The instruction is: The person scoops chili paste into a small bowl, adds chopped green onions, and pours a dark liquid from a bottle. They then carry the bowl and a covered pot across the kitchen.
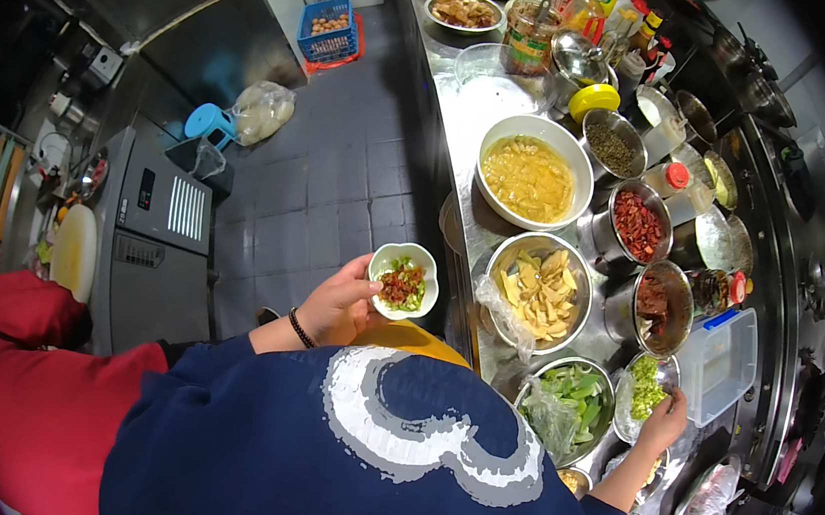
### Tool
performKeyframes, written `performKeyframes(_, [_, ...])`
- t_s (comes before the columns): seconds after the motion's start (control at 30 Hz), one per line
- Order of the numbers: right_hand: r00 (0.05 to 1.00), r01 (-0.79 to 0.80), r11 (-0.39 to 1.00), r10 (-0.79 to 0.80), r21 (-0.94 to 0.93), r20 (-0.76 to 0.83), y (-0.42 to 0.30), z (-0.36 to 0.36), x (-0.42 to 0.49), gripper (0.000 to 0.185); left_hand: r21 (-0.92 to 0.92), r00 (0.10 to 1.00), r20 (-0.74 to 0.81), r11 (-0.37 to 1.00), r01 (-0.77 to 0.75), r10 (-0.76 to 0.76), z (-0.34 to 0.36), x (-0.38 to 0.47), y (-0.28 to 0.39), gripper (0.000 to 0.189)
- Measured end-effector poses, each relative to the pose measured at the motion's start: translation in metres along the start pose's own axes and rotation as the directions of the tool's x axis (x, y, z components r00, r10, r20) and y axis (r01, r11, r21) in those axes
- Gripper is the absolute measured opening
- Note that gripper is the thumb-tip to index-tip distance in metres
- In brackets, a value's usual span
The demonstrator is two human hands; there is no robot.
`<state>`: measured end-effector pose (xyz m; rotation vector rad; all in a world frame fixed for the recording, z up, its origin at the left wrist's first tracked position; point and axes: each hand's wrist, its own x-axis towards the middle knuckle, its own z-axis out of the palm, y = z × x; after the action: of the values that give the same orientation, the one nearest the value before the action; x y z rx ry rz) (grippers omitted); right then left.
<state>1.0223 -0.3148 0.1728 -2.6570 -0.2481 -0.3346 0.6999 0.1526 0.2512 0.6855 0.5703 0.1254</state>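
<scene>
My left hand (336, 302) holds a small white scalloped bowl (431, 284) in front of my body, thumb over its rim. Inside the bowl lie chopped greens and a reddish-brown chopped seasoning (404, 284). At the right, my right hand (665, 422) reaches to the edge of a metal bowl of finely chopped pale-green vegetable (645, 387). Its fingertips are at the chopped pieces; whether they pinch any is hidden. Beside that bowl, cut green scallions (575, 395) fill a larger metal bowl partly covered with plastic film.
Sliced ginger (541, 294), a white bowl (487, 197) of yellowish food in liquid, and metal pots of dried red chillies (638, 225) and peppercorns (613, 143) crowd the steel counter. A clear plastic box (721, 369) sits behind. A person in a red sleeve (45, 385) stands at left.
</scene>
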Motion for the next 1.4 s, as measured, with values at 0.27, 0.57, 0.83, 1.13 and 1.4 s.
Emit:
performKeyframes(0.27, [0.977,-0.165,0.979,0.146,0.118,0.155,0.010,0.007,-0.001,0.034,-0.066,0.997,0.067,0.998,-0.019,0.023,-0.001,0.009,-0.013,0.050])
performKeyframes(0.57, [0.916,-0.303,-0.329,0.159,0.894,0.369,-0.012,-0.018,-0.059,0.030,0.117,0.947,0.285,0.986,0.117,-0.146,-0.015,0.032,-0.034,0.054])
performKeyframes(0.83, [0.888,-0.199,-0.219,0.372,0.955,0.270,-0.092,-0.089,-0.214,0.027,0.354,0.829,0.351,0.882,0.312,-0.434,-0.022,0.045,-0.024,0.059])
performKeyframes(1.13, [0.546,0.033,-0.209,0.823,0.977,0.158,-0.137,-0.188,-0.445,0.020,0.597,0.510,0.452,0.673,0.437,-0.732,0.038,0.002,-0.041,0.056])
performKeyframes(1.4, [0.293,0.219,-0.113,0.955,0.969,0.045,-0.092,-0.244,-0.649,0.018,0.796,0.249,0.333,0.412,0.442,-0.910,0.128,-0.109,-0.203,0.057])
